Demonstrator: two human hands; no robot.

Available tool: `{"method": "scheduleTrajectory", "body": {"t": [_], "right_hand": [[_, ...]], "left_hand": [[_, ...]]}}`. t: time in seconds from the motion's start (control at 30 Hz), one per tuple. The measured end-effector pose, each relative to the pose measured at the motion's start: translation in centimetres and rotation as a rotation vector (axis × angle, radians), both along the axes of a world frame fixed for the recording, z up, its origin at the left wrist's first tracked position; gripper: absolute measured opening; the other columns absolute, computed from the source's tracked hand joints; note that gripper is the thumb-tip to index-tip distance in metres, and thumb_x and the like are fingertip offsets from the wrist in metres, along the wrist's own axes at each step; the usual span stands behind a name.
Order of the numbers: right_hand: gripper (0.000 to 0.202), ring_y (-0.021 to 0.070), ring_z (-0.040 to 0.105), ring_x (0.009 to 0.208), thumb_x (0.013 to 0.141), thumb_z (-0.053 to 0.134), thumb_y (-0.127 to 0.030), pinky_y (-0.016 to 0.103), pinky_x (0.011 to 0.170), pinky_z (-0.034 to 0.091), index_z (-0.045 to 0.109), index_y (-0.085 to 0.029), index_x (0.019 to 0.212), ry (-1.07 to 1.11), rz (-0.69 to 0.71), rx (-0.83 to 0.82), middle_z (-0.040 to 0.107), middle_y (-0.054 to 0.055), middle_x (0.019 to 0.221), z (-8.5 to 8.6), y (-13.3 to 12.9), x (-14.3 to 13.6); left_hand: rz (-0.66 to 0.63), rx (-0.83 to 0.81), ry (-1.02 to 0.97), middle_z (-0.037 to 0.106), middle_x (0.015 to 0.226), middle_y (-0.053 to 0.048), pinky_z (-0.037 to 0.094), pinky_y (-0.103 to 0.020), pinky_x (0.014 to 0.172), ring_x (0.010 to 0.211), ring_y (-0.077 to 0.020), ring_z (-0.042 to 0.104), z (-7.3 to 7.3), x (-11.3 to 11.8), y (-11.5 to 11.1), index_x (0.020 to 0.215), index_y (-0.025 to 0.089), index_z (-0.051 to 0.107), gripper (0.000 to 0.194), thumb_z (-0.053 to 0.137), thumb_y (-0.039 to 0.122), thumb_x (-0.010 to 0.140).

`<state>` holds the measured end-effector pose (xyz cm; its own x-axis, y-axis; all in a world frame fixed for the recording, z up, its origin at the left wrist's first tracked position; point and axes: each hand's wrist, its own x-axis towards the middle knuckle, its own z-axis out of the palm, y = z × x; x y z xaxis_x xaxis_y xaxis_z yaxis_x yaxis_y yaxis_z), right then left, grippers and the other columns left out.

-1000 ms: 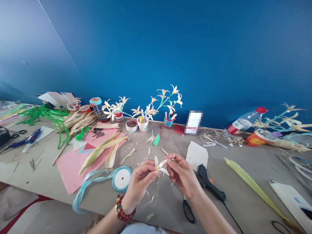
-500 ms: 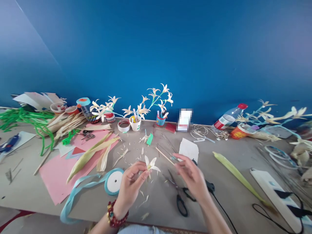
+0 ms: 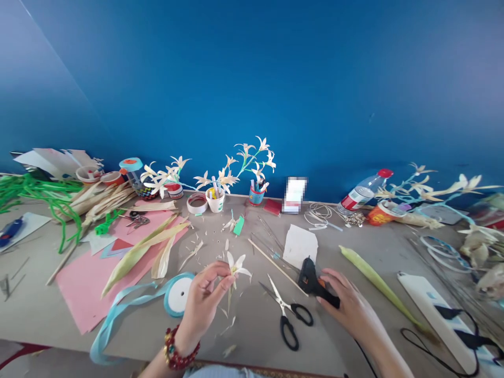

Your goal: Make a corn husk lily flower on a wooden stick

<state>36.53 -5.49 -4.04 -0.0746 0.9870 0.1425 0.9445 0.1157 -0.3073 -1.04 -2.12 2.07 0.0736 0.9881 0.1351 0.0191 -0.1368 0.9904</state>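
Between the thumb and fingers of my left hand (image 3: pixel 208 294) is a white flower (image 3: pixel 238 264) with pointed petals, its stem end hanging below the fingertips. My right hand (image 3: pixel 348 302) is at the handle of a black hot glue gun (image 3: pixel 311 278), thumb and fingers apart on either side of it. The gun lies on the table beside a white paper sheet (image 3: pixel 301 244). Scissors (image 3: pixel 284 304) with black handles lie partly open between my hands. A thin stick (image 3: pixel 275 262) lies slantwise behind them.
A blue ribbon roll (image 3: pixel 179 295), pink paper (image 3: pixel 79 294) and corn husks (image 3: pixel 134 262) lie on the left. To the right are a green husk (image 3: pixel 378 278) and a power strip (image 3: pixel 437 320). Cups with husk flowers (image 3: pixel 255 168) and a bottle (image 3: pixel 360 195) line the wall.
My right hand has moved right and down from above the stick to the glue gun's handle, uncovering the gun. My left hand still holds the flower. The view has shifted slightly.
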Motion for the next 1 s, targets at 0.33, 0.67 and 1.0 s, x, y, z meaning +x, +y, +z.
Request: {"method": "scheduleTrajectory", "body": {"t": [0.33, 0.67, 1.0], "right_hand": [[0.027, 0.0321, 0.062, 0.114, 0.068, 0.059, -0.022, 0.045, 0.095, 0.05, 0.06, -0.024, 0.094, 0.09, 0.097, -0.105, 0.064, 0.013, 0.129, 1.2, 1.4, 0.5], [0.035, 0.0331, 0.069, 0.097, 0.081, 0.06, -0.047, 0.044, 0.087, 0.055, 0.06, -0.022, 0.105, 0.687, -0.11, -0.1, 0.072, 0.013, 0.105, 1.5, 1.5, 0.7], [0.025, 0.0202, 0.053, 0.05, 0.083, 0.054, -0.042, 0.039, 0.047, 0.048, 0.066, -0.023, 0.095, 1.391, -0.26, -0.006, 0.066, 0.011, 0.082, 4.6, 0.6, -2.4]], "left_hand": [[0.019, -0.011, 0.016, 0.064, 0.083, -0.005, 0.048, -0.024, 0.067, 0.077, -0.017, 0.06, 0.0, 0.0, 0.0, 0.075, 0.017, 0.067, 0.019, 0.066, 0.034, 0.085], [0.01, -0.005, 0.007, 0.063, 0.08, -0.005, 0.047, -0.023, 0.065, 0.075, -0.0161, 0.058, 0.0, 0.4, 0.2, 0.076, 0.017, 0.067, 0.019, 0.066, 0.034, 0.085], [-0.009, 0.0, 0.075, 0.065, 0.079, -0.005, 0.046, -0.025, 0.067, 0.072, -0.016, 0.058, 0.8, 1.1, 0.7, 0.075, 0.016, 0.065, 0.023, 0.062, 0.035, 0.088]]}}
